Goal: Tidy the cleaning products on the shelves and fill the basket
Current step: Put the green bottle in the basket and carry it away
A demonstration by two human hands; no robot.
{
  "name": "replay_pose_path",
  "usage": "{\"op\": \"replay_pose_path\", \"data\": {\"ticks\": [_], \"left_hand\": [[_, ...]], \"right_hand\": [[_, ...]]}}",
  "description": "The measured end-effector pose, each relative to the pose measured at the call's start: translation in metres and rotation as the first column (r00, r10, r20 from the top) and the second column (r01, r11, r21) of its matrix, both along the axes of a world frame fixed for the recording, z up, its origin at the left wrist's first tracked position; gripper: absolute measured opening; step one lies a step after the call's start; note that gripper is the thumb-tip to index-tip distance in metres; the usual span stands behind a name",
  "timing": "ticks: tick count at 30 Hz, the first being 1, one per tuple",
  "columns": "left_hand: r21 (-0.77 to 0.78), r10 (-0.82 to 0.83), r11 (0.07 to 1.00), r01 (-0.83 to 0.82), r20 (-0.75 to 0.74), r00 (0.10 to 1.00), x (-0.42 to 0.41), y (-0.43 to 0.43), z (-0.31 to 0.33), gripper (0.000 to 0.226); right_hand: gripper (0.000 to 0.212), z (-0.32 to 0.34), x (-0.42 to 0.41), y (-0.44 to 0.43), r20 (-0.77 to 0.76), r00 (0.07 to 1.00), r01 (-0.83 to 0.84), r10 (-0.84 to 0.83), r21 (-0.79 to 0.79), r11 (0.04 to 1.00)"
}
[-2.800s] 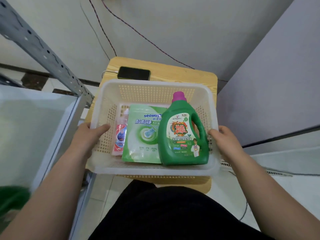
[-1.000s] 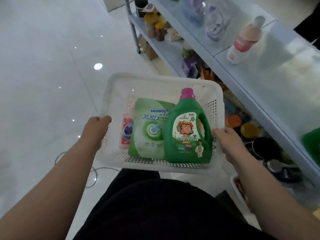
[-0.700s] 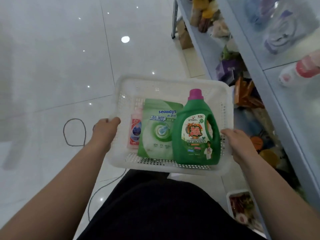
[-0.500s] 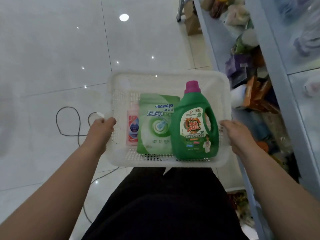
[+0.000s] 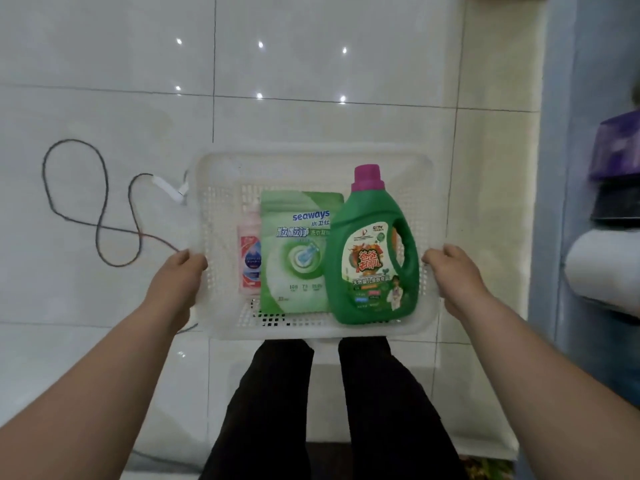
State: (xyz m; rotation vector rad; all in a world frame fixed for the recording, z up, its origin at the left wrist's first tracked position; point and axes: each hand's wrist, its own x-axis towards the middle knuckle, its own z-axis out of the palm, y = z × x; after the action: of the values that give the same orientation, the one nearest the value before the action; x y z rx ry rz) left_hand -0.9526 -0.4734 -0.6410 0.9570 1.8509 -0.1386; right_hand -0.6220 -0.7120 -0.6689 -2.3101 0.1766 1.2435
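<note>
basket [image 5: 311, 161] ×1 (white) | jug [image 5: 374, 251] ×1, pouch [image 5: 298, 258] ×1, bottle [image 5: 250, 254] ×1 | left hand [image 5: 176, 282], right hand [image 5: 453, 275] grip basket sides

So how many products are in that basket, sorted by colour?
Green: 2, the detergent jug and the refill pouch
Pink: 1, the small bottle
Total: 3 in the basket

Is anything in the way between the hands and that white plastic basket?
Nothing visible: the left hand and right hand hold the white perforated plastic basket directly by its side rims.
</note>
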Motion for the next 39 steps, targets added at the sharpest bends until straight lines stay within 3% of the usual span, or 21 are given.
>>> {"op": "replay_pose_path", "data": {"ticks": [3,6,9,12,14,16,19,23,27,29,30,32,34,35,37,39], "left_hand": [[-0.072,0.020,0.997,-0.020,-0.004,1.000,0.000,-0.005,-0.081,0.021],[-0.094,0.035,0.995,-0.033,0.012,0.999,0.005,-0.008,-0.153,0.012],[-0.114,0.024,0.993,-0.024,-0.007,1.000,0.004,-0.012,-0.215,0.028],[-0.132,0.004,0.991,-0.009,-0.038,0.999,-0.003,-0.014,-0.265,0.050],[-0.126,-0.005,0.992,0.000,-0.038,0.999,-0.009,-0.015,-0.289,0.034],[-0.114,-0.002,0.993,0.000,-0.025,1.000,-0.011,-0.016,-0.305,0.023],[-0.097,-0.012,0.995,0.010,-0.026,1.000,-0.013,-0.014,-0.325,0.026],[-0.064,0.013,0.998,-0.013,-0.009,1.000,-0.006,-0.015,-0.332,0.017],[0.027,0.131,0.991,-0.130,-0.047,0.990,0.002,-0.022,-0.326,0.043],[0.132,0.310,0.946,-0.295,-0.111,0.944,0.004,-0.040,-0.317,0.040],[0.089,0.445,0.895,-0.437,-0.130,0.886,0.004,-0.053,-0.314,0.037],[-0.207,0.660,0.711,-0.672,-0.135,0.739,0.003,-0.088,-0.308,0.044],[-0.506,0.741,0.515,-0.692,-0.144,0.656,0.003,-0.119,-0.310,0.066],[-0.573,0.741,0.484,-0.661,-0.133,0.658,0.005,-0.129,-0.312,0.074],[-0.587,0.698,0.555,-0.589,-0.056,0.714,0.012,-0.139,-0.320,0.065],[-0.480,0.630,0.687,-0.546,0.019,0.776,0.021,-0.137,-0.324,0.040]], "right_hand": [[0.018,-0.076,0.003,0.002,-0.025,1.000,-0.014,0.013,-0.049,0.999],[0.038,-0.149,0.004,-0.003,-0.050,0.999,0.011,-0.015,-0.094,0.996],[0.050,-0.212,0.004,-0.010,-0.065,0.997,0.037,-0.046,-0.136,0.990],[0.033,-0.249,-0.003,-0.008,-0.070,0.997,0.025,-0.035,-0.141,0.990],[0.031,-0.269,-0.006,-0.009,-0.073,0.997,0.013,-0.024,-0.143,0.990],[0.024,-0.282,-0.007,-0.011,-0.068,0.998,0.006,-0.016,-0.141,0.990],[0.004,-0.294,-0.010,-0.011,-0.072,0.997,0.018,-0.028,-0.132,0.991],[0.002,-0.300,-0.008,-0.006,-0.090,0.995,0.028,-0.039,-0.124,0.992],[0.019,-0.302,-0.005,-0.004,-0.082,0.997,-0.014,0.002,-0.148,0.989],[0.044,-0.301,0.000,0.003,-0.031,0.989,-0.150,0.147,-0.168,0.974],[0.060,-0.299,0.005,0.011,0.029,0.966,-0.250,0.258,-0.172,0.953],[0.079,-0.295,0.019,0.035,0.169,0.865,-0.449,0.473,-0.162,0.879],[0.086,-0.294,0.036,0.068,0.257,0.741,-0.600,0.620,-0.161,0.784],[0.086,-0.294,0.045,0.084,0.260,0.678,-0.669,0.688,-0.170,0.724],[0.085,-0.297,0.060,0.109,0.213,0.562,-0.777,0.799,-0.197,0.598],[0.083,-0.298,0.064,0.113,0.154,0.516,-0.809,0.843,-0.236,0.538]]}}
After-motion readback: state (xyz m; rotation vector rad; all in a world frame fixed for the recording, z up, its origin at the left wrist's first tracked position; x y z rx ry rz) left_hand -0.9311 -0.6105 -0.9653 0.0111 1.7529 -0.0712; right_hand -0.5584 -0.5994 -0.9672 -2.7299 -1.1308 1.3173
